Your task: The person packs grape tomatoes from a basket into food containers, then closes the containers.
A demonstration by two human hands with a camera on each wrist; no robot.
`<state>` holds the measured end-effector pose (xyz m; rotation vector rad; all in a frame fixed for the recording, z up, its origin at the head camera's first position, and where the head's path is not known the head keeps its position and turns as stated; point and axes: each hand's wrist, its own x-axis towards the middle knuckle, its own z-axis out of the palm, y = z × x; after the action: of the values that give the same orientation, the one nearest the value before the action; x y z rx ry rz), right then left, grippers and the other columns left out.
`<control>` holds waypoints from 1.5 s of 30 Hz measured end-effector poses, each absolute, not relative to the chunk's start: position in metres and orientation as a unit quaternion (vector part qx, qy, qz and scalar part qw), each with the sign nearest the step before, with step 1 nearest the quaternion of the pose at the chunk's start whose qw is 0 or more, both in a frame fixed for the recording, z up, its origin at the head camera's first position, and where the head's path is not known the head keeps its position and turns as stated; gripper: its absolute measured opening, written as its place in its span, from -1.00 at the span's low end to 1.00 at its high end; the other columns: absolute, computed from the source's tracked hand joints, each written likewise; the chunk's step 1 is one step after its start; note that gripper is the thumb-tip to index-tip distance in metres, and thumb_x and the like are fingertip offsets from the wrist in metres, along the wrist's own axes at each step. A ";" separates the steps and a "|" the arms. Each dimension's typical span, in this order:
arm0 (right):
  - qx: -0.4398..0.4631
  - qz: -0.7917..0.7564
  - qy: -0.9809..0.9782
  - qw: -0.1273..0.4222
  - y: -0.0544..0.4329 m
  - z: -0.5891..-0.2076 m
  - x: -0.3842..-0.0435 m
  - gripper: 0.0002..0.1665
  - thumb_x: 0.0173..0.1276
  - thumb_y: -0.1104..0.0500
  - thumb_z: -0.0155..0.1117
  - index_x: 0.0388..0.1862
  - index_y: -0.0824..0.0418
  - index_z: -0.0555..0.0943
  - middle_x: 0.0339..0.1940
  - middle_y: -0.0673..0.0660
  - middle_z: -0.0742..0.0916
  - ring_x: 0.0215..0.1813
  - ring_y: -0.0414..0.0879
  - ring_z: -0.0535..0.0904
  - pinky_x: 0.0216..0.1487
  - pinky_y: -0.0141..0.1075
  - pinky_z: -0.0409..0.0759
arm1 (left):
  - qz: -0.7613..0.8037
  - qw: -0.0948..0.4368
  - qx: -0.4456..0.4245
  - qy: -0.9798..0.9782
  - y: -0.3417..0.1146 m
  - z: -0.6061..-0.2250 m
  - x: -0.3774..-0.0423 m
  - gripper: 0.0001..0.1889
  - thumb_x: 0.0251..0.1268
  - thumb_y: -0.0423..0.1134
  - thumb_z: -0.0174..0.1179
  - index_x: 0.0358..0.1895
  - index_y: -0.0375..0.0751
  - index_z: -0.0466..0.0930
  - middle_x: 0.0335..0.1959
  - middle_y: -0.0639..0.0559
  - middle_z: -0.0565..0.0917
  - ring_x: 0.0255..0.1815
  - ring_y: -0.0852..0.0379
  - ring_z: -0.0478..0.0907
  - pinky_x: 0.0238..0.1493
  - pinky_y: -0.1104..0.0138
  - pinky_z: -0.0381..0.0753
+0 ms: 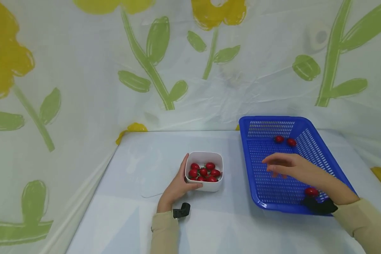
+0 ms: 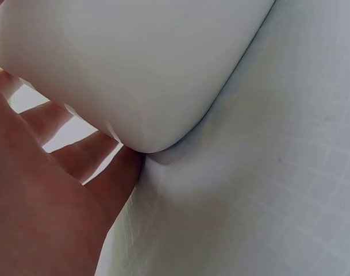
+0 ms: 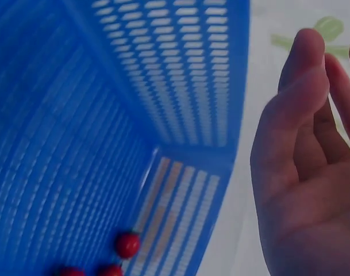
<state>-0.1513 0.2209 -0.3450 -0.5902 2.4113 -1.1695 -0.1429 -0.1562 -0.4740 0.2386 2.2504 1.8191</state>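
Observation:
A white square container (image 1: 206, 187) with rounded corners stands mid-table, with several red cherry tomatoes (image 1: 203, 172) inside. My left hand (image 1: 179, 186) holds it from the left side, thumb along the front wall; in the left wrist view the fingers (image 2: 85, 155) lie against its wall. Above the blue plastic basket (image 1: 248, 169) on the right hovers my right hand (image 1: 289, 165), fingers loosely bent and nothing between them. Two tomatoes (image 1: 285, 140) sit at the basket's far end, and another tomato (image 1: 311, 192) lies near its front, beneath the right forearm.
A white sheet with a flower print (image 1: 184, 116) hangs behind the table. The white tabletop (image 1: 209, 218) carries a pale pattern. Black wrist devices (image 1: 181, 210) sit on both wrists; the right one overlaps the basket's front rim in the head view.

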 end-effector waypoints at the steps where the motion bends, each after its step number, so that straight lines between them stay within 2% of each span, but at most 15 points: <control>1: -0.218 -0.410 0.862 0.201 0.226 -0.345 -0.152 -0.70 0.35 0.07 0.02 0.04 0.08 0.47 -0.23 0.09 0.64 -0.27 -0.07 0.55 -0.34 -0.27 0.54 | 0.623 0.120 0.079 0.769 -0.156 -0.474 -0.142 0.11 -0.25 0.00 0.44 0.31 0.55 -0.25 0.31 0.28 0.06 0.31 0.12 0.01 0.20 -0.02 0.11; 4: -0.231 -0.388 0.869 0.201 0.241 -0.343 -0.155 -0.68 0.36 0.10 0.01 0.06 0.13 0.45 -0.20 0.11 0.62 -0.27 -0.10 0.56 -0.35 -0.29 0.54 | 0.624 0.120 0.073 0.769 -0.155 -0.474 -0.141 0.11 -0.26 0.02 0.44 0.30 0.57 -0.25 0.31 0.29 0.06 0.31 0.13 0.01 0.19 -0.02 0.13; 9: -0.221 -0.356 0.889 0.187 0.264 -0.338 -0.160 -0.67 0.34 0.10 0.04 0.07 0.09 0.43 -0.23 0.08 0.61 -0.31 -0.13 0.54 -0.42 -0.32 0.53 | 0.619 0.120 0.078 0.772 -0.155 -0.474 -0.142 0.11 -0.25 0.03 0.43 0.31 0.55 -0.26 0.32 0.27 0.06 0.31 0.10 0.01 0.18 0.00 0.18; 19: -0.242 -0.337 0.853 0.316 0.297 -0.341 -0.166 -0.55 0.33 0.15 0.04 0.19 0.22 0.34 -0.12 0.16 0.55 -0.26 -0.11 0.53 -0.38 -0.26 0.55 | 0.620 0.127 0.068 0.772 -0.157 -0.473 -0.146 0.10 -0.28 0.05 0.44 0.29 0.61 -0.24 0.30 0.31 0.07 0.30 0.13 0.02 0.15 0.00 0.21; 26: -0.216 -0.310 0.853 0.361 0.313 -0.346 -0.172 -0.50 0.24 0.15 0.16 0.14 0.32 0.38 -0.09 0.23 0.54 -0.20 -0.13 0.52 -0.28 -0.20 0.57 | 0.620 0.128 0.070 0.771 -0.157 -0.472 -0.145 0.10 -0.26 0.03 0.44 0.31 0.57 -0.23 0.31 0.27 0.08 0.30 0.13 0.02 0.16 0.02 0.21; 32: -0.193 -0.311 0.838 0.404 0.320 -0.351 -0.172 -0.51 0.21 0.22 0.17 0.11 0.38 0.39 -0.05 0.29 0.52 -0.12 0.04 0.50 -0.26 -0.17 0.57 | 0.617 0.123 0.071 0.774 -0.158 -0.475 -0.143 0.10 -0.27 0.04 0.43 0.31 0.56 -0.23 0.30 0.27 0.08 0.30 0.11 0.03 0.16 0.00 0.21; 36: -0.163 -0.282 0.840 0.433 0.318 -0.356 -0.171 -0.67 0.17 0.26 0.19 -0.05 0.28 0.48 -0.10 0.23 0.54 -0.13 0.05 0.47 -0.26 -0.16 0.55 | 0.620 0.127 0.072 0.771 -0.158 -0.475 -0.140 0.10 -0.26 0.02 0.43 0.31 0.55 -0.24 0.32 0.24 0.07 0.31 0.11 0.01 0.16 0.00 0.21; 39: -0.147 -0.253 0.844 0.449 0.315 -0.358 -0.171 -0.78 0.13 0.29 0.22 -0.21 0.21 0.50 -0.17 0.17 0.54 -0.21 0.01 0.47 -0.30 -0.19 0.54 | 0.625 0.134 0.068 0.766 -0.158 -0.475 -0.139 0.10 -0.27 0.03 0.43 0.30 0.56 -0.23 0.31 0.25 0.07 0.30 0.13 0.01 0.15 0.03 0.23; 42: -0.142 -0.223 0.850 0.455 0.313 -0.357 -0.173 -0.79 0.10 0.28 0.25 -0.24 0.17 0.51 -0.17 0.15 0.53 -0.24 -0.02 0.46 -0.33 -0.22 0.53 | 0.630 0.129 0.073 0.762 -0.157 -0.474 -0.142 0.10 -0.25 0.02 0.43 0.31 0.54 -0.23 0.31 0.24 0.08 0.30 0.12 0.01 0.14 0.05 0.26; 45: -0.141 -0.199 0.853 0.461 0.313 -0.357 -0.174 -0.72 0.08 0.26 0.28 -0.19 0.13 0.52 -0.12 0.14 0.51 -0.19 -0.02 0.44 -0.30 -0.20 0.53 | 0.637 0.123 0.084 0.757 -0.156 -0.474 -0.145 0.10 -0.23 -0.03 0.43 0.32 0.51 -0.23 0.31 0.24 0.09 0.30 0.11 0.03 0.14 0.06 0.26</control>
<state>-0.1743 0.3129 -0.3569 -0.3462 2.0992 -0.4890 -0.1446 -0.1563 -0.4736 0.2455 2.2072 1.8572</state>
